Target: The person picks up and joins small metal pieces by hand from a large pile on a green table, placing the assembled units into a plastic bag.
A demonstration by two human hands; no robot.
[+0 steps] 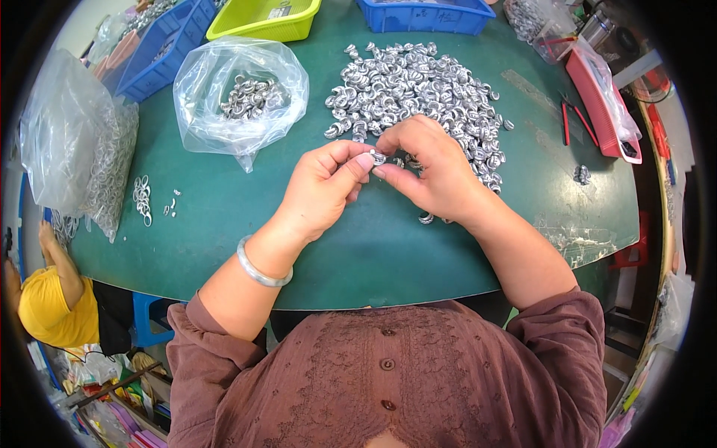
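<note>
Your left hand (317, 183) pinches a small silvery curved metal piece (379, 157) above the middle of the desk (373, 254); your right hand (433, 164) closes in around it, its grip hard to tell. Your hands mostly hide the piece. At the far edge, the lime basket (295, 30) is cut off. The open clear bag (200, 119) holds metal pieces; the bag at the left edge (56, 142), rings.
</note>
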